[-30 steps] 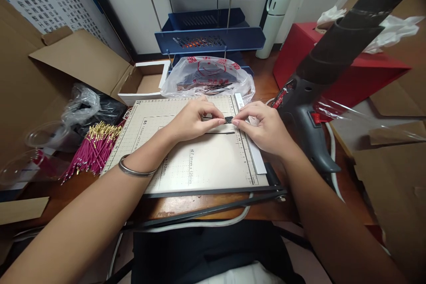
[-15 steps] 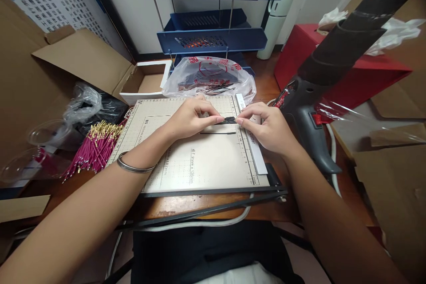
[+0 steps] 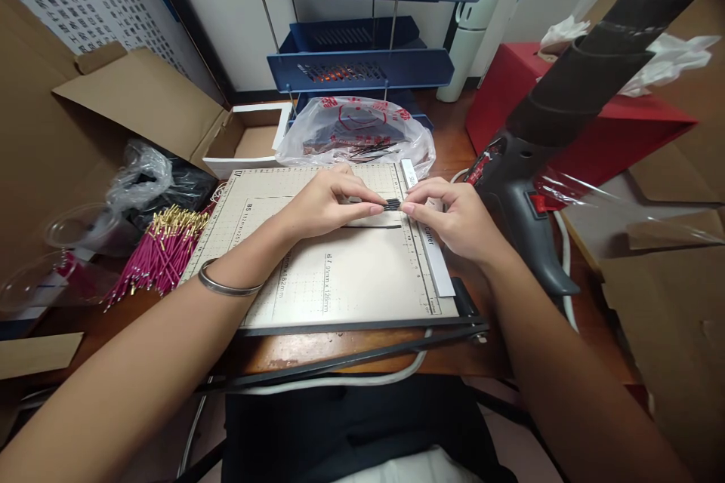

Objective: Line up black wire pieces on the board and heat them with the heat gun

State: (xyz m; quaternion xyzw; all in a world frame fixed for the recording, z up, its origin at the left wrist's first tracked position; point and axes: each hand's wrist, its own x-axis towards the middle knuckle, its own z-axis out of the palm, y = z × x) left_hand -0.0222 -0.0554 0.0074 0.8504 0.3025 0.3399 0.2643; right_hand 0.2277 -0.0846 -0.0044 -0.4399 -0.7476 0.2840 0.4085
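Observation:
Over the cream board of a paper cutter [image 3: 362, 272], several thin black wires [image 3: 392, 204] lie bunched between my two hands. My left hand [image 3: 334, 200], with a metal bangle on its wrist, pinches the bunch between thumb and fingers. At the other end, my right hand [image 3: 445, 211] has thumb and fingertips closed on the wire tips, beside the cutter's white edge strip [image 3: 433, 249]. One separate black wire [image 3: 377, 226] rests on the board just below the bunch. My left palm hides most of the wires' length.
Magenta wires with gold ends [image 3: 161, 253] are heaped at left. A plastic bag [image 3: 356, 128] with dark wires lies behind the cutter, below blue trays [image 3: 362, 68]. A heat gun [image 3: 526, 166] and red tissue box [image 3: 510, 83] stand right. The cutter's blade arm [image 3: 351, 355] extends along the front.
My left thumb and fingertips have slid slightly right along the wires, leaving a shorter stretch showing between my hands. My right hand has stayed almost still.

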